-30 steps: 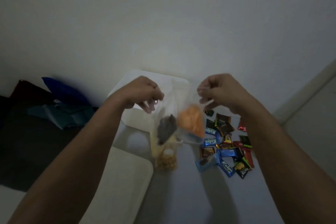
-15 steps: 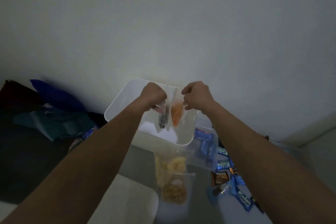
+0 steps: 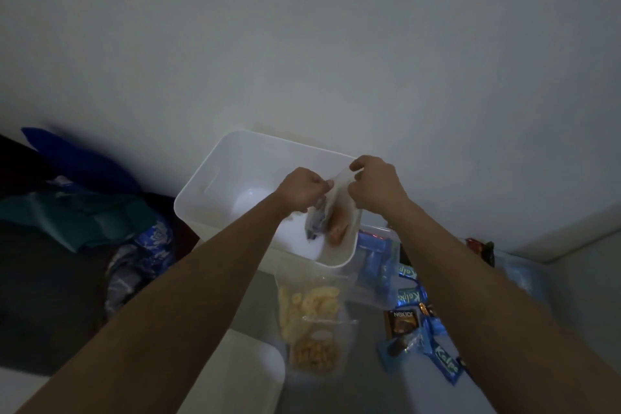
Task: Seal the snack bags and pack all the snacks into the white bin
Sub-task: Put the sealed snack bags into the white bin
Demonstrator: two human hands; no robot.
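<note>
Over the white bin [image 3: 215, 171], the left hand [image 3: 300, 190] and right hand [image 3: 376, 186] are each pinching a clear snack bag [image 3: 331, 212] by its top edge — dark and orange contents. Two more bags of pale snacks [image 3: 312, 326] are lying just in front of the bin (seal state unclear).

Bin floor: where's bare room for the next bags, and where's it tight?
The white bin is bare along its left half, from the left wall to the left hand. Its right end is taken: both hands, right hand included, hold two clear bags there. Wrapped snacks crowd the table beyond.
</note>
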